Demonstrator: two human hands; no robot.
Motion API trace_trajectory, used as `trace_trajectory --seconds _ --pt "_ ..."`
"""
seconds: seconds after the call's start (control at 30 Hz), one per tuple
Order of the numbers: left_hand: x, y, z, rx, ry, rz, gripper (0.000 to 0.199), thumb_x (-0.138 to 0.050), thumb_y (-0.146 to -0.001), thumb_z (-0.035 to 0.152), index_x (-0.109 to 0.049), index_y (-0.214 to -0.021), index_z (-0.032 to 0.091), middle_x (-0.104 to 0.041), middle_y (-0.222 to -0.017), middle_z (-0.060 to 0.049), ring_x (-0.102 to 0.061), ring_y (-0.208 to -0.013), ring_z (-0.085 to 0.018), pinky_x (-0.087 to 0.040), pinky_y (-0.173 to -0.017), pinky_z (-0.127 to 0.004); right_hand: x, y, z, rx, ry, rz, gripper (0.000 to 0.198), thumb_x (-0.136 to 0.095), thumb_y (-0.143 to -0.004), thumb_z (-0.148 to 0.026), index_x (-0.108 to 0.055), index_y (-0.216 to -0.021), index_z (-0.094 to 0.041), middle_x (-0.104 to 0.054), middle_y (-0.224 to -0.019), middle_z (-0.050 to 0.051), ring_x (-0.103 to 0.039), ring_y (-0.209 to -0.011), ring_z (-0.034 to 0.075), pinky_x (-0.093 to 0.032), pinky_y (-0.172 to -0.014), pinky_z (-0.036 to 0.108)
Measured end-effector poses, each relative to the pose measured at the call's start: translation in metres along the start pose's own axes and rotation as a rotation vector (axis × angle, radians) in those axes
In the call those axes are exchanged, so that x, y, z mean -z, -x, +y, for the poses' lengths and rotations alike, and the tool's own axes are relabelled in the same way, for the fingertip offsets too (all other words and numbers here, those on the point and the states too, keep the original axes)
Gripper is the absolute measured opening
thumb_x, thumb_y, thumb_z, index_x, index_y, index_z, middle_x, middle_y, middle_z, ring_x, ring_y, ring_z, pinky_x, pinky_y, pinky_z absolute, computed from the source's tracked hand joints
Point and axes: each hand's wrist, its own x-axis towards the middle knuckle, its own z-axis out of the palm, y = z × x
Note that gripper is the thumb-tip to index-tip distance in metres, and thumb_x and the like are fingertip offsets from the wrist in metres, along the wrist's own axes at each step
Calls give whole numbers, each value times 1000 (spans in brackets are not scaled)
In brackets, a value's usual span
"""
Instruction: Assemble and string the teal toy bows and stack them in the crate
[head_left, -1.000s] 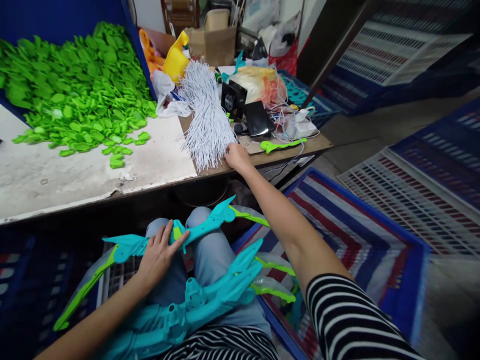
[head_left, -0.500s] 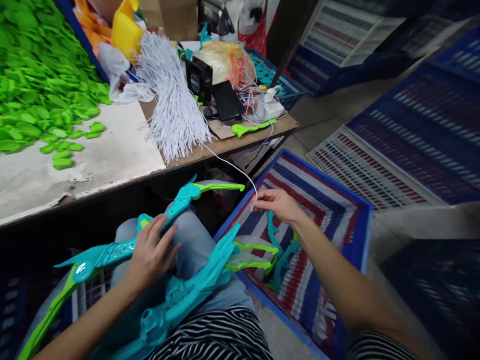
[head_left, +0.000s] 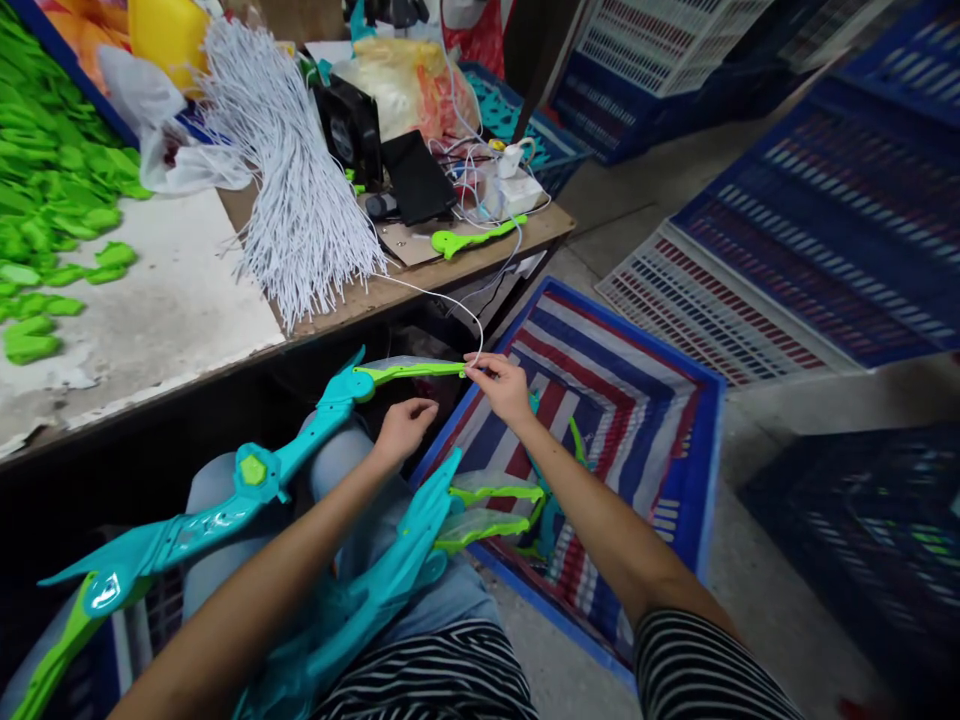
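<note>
A teal toy bow point(head_left: 217, 520) with lime-green limb ends lies across my knees. Its far green limb point(head_left: 412, 370) reaches up to my right hand point(head_left: 502, 385). Pinched in my right fingertips is a white cord point(head_left: 480, 322), held right at that limb's tip; it curves back to the bundle on the table. Whether the cord is through the tip I cannot tell. My left hand point(head_left: 405, 430) hovers just below the green limb, fingers curled together, with nothing visible in them. More teal bow parts point(head_left: 397, 560) with green ends rest on my lap nearer my body.
A bundle of white cords point(head_left: 300, 200) lies at the table edge point(head_left: 247, 350), beside green pieces point(head_left: 45, 220), a small black fan point(head_left: 349, 130) and a loose green limb point(head_left: 480, 237). At right stands a blue crate point(head_left: 709, 450) with a striped liner; stacked crates point(head_left: 795, 200) rise behind.
My right hand has brought the cord left and down to the green limb's tip. My left hand has left the bow's middle, moved right toward that tip, and its fingers have curled in.
</note>
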Motion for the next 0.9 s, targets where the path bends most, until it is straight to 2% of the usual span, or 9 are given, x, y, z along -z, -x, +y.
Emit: trace_trajectory --seconds 0.17,0.27,0.37,0.5,0.63,0.8,0.9 --pt "-13 -4 4 63 69 -38 8 -61 -77 13 -69 -77 13 -68 -73 -5 -60 -65 -14 -42 -54 -20 -4 -1 7 -36 -18 -7 11 -66 -75 -32 -68 -72 -22 -73 -89 5 -65 -88 22 -50 -81 37" --pt "-20 -9 7 116 129 -66 15 -57 -80 10 -68 -90 13 -69 -78 -6 -61 -64 -13 -44 -54 -20 -4 -1 10 -57 -30 -40 11 -66 -75 -33 -68 -72 -22 -73 -90 5 -65 -91 22 -50 -85 38" --pt "-27 -18 11 237 316 -111 21 -53 -82 7 -64 -100 12 -68 -76 -6 -61 -60 -12 -46 -54 -21 -3 0 13 -95 -70 -71 14 -66 -74 -35 -67 -70 -21 -73 -91 5 -65 -91 22 -50 -87 38" --pt "-38 -30 12 337 537 -174 9 -56 -82 8 -62 -87 12 -68 -74 -7 -63 -60 -14 -48 -55 -23 0 1 15 -147 -125 -129 19 -65 -74 -38 -67 -69 -20 -72 -93 6 -66 -90 22 -50 -86 37" --pt "-44 -37 10 332 573 -175 10 -55 -85 12 -62 -77 12 -68 -72 -7 -63 -60 -12 -48 -56 -21 1 2 15 -148 -124 -148 22 -66 -74 -41 -66 -70 -19 -72 -94 6 -66 -91 22 -49 -88 37" --pt "-46 -39 5 323 591 -158 8 -65 -81 17 -63 -75 12 -68 -72 -7 -62 -58 -11 -48 -57 -22 -4 4 17 -250 -194 -107 27 -66 -72 -46 -68 -77 -19 -72 -94 6 -65 -90 21 -50 -86 37" --pt "-46 -40 5 323 589 -148 9 -67 -79 17 -64 -72 11 -67 -69 -6 -61 -57 -12 -48 -56 -22 -4 5 18 -223 -172 -109 27 -65 -73 -46 -68 -76 -19 -71 -93 5 -65 -90 21 -50 -86 37"
